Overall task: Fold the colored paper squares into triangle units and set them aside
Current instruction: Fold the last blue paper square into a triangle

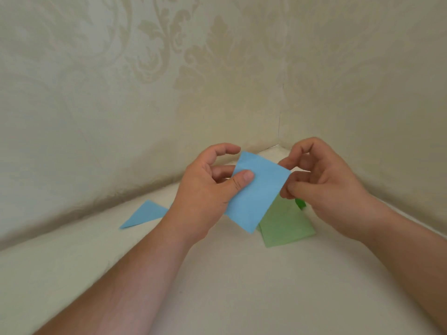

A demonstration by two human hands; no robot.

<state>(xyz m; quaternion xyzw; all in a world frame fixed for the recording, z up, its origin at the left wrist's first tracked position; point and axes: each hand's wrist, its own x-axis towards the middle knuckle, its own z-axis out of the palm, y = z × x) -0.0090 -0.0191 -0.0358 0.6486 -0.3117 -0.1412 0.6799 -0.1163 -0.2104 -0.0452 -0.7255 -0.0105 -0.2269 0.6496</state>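
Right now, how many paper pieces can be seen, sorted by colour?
Blue: 2, the blue sheet held up by the left hand and right hand, and the blue triangle lying on the surface.
Light green: 1, the green sheet lying below the hands.
Dark green: 1, a dark green scrap, mostly hidden.
Total: 4

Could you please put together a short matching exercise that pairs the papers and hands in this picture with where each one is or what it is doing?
Things:
1. blue paper
2. blue triangle
3. green paper
4. right hand

States:
A. lies flat on the surface, partly hidden under the held sheet
B. lies on the surface to the left of the left hand
C. held up off the surface, thumb of the left hand on its face
D. fingers curled at the held sheet's right edge

Pairs: 1-C, 2-B, 3-A, 4-D
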